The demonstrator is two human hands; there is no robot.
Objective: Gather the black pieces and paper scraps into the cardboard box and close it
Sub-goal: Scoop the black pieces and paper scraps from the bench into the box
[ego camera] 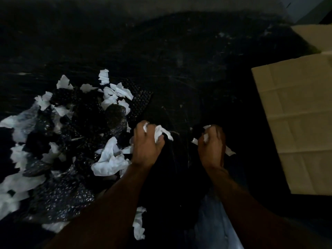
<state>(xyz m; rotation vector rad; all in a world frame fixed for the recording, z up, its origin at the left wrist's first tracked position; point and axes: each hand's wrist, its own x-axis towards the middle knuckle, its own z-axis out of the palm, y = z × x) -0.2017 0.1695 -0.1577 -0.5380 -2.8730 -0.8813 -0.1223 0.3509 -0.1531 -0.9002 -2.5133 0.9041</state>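
Both hands are hanging over the dark floor (170, 69), each closing around torn white paper: the left hand (146, 143) beside the pile of paper scraps (109, 162) and black pieces (84, 119), the right hand (212, 144) nearer the cardboard box (298, 119) lying at right.

white paper scraps (107, 162), dotted black pieces (59, 196), tan cardboard box (296, 123).

Dark scuffed floor (179, 69) carries paper scraps (109, 162), black pieces (86, 112), cardboard box (296, 123).
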